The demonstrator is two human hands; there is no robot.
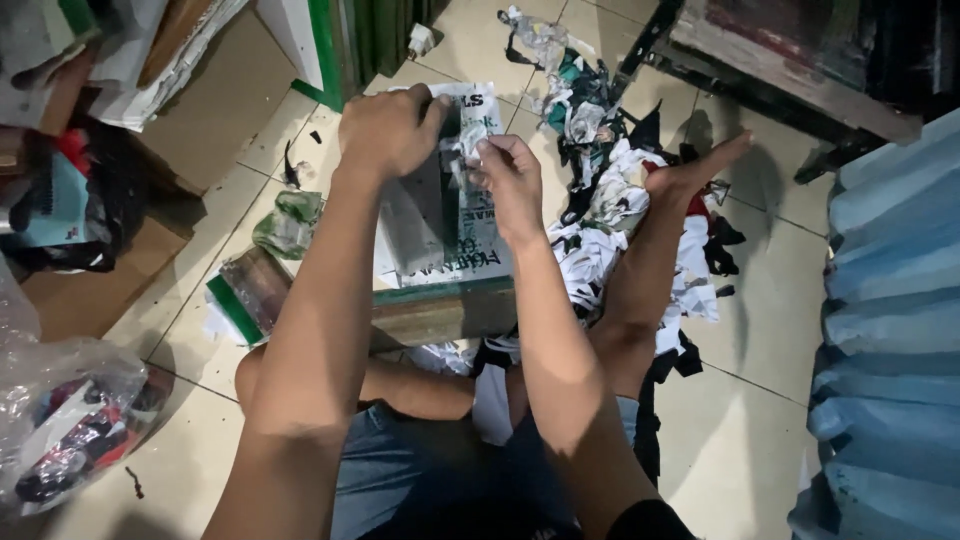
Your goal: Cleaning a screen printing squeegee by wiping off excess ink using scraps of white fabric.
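— Currently at what step?

— Judging by the grips, mid-peel: pulling a thin strip (468,140) away from a white printed sheet (440,235) with black lettering.

— Hands placed how?

— Left hand (390,130) curled closed over the sheet's top edge, pinning it upright. Right hand (510,175) just beside, thumb and fingertips pinched tight on the crumpled strip, other fingers loosely folded.

— And the sheet itself?

— Straight ahead between both forearms, propped on a green-edged wooden frame (440,312) lying on the tiled floor (740,440).

— Needed for the next move?

— Probably a firm hold from the left and a slow, even pull from the right, so as not to tear the strip short.

— Anything around?

— To the right, a heap of black and white scraps (600,230), spread under a bare foot (695,170). To the left, a crumpled greenish wad (288,222), flat cardboard (210,100) and a clear plastic bag (60,420) of odds and ends. Far right, blue corrugated sheeting (890,300).

— In the way?

— Nothing between hands and sheet; only cramped space, with legs and scraps close by.
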